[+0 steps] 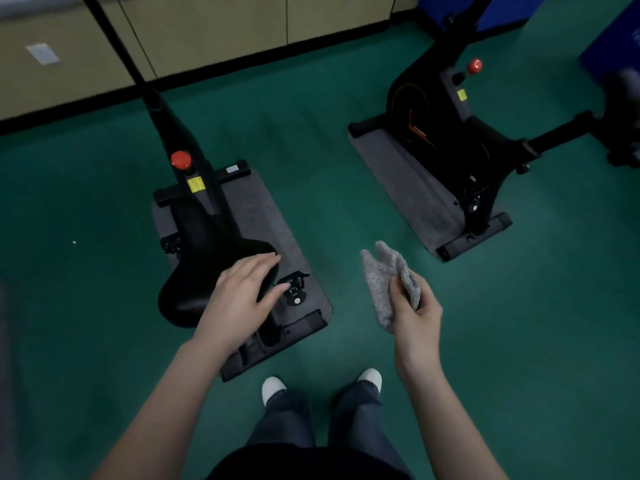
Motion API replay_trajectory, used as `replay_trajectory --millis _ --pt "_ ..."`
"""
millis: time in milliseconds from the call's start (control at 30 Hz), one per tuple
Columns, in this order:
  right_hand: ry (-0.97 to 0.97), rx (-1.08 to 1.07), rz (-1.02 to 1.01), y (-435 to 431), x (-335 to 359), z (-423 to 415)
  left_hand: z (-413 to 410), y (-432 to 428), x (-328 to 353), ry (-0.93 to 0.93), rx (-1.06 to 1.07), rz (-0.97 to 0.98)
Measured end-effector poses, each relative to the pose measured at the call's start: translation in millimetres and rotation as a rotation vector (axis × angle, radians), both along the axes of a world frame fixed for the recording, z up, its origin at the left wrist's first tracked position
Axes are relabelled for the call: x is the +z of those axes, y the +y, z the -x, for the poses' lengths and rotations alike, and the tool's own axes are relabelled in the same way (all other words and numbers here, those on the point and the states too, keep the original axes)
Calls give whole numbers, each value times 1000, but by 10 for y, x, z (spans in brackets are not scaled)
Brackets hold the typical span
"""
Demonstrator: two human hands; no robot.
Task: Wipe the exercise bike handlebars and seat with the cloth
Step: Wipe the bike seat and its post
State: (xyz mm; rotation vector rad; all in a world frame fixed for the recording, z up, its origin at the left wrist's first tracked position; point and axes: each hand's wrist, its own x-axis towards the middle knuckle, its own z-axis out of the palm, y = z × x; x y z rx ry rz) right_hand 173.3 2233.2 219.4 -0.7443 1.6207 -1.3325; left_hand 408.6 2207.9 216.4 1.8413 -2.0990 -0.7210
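Note:
A black exercise bike (180, 140) stands on a grey mat at the left, its black seat (201, 265) nearest me. My left hand (246, 289) rests on the seat's right rear edge with fingers fairly straight. My right hand (415, 310) grips a crumpled grey cloth (384, 278) in the air to the right of the seat, apart from the bike. The handlebars are out of view above the frame; only the black stem runs up to the top left.
A second black exercise bike (446, 126) stands on its own grey mat (408, 181) at the right. Green floor (325, 188) lies between the two. Beige cabinets (207, 32) line the far wall. My feet in white shoes (273, 388) stand behind the left mat.

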Motion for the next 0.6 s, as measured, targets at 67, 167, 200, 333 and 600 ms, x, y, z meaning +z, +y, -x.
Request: replay_trajectory --millis 67,167,200,333,600 --pt "-6 -19 1 -19 27 249 242 -46 34 -45 -44 -17" --pt "-32 -68 14 -47 75 677 660 -128 78 -114 -102 -23" --pt "-36 -84 13 -59 88 831 811 -161 92 -142 -120 -26" --pt "-34 -127 19 -84 133 1476 1469 -311 125 -262 -191 -74" --pt "-23 -243 37 70 243 2764 2802 -568 92 -357 -351 -63"
